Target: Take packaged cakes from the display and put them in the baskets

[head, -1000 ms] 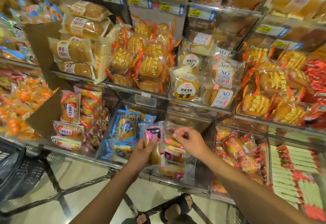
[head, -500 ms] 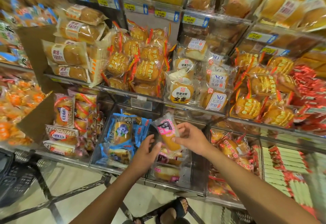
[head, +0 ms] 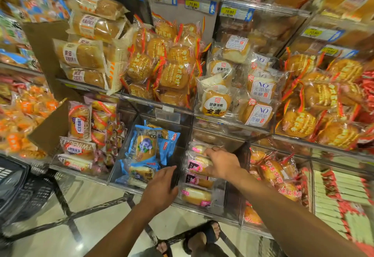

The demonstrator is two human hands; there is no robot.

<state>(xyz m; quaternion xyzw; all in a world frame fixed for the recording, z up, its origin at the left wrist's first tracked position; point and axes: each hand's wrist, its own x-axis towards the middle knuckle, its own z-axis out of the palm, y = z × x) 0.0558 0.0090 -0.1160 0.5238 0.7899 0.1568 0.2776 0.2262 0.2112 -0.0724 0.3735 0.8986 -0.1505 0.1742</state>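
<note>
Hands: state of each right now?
Left hand: open, holding nothing.
Right hand: gripping a pink-labelled clear-wrapped oblong cake.

my single head-worn wide-angle view, looking forward and down from standing height, near to the display (head: 162,105), the wearer's left hand (head: 159,188) and right hand (head: 222,163) at lower middle, floor (head: 91,206) and sandalled feet (head: 202,236) along the bottom, shelf lines bowed toward the edges

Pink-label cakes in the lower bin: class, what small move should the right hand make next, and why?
Probably lift the cake clear of the bin: the right hand seems to grip it, and the basket waits at left.
</note>
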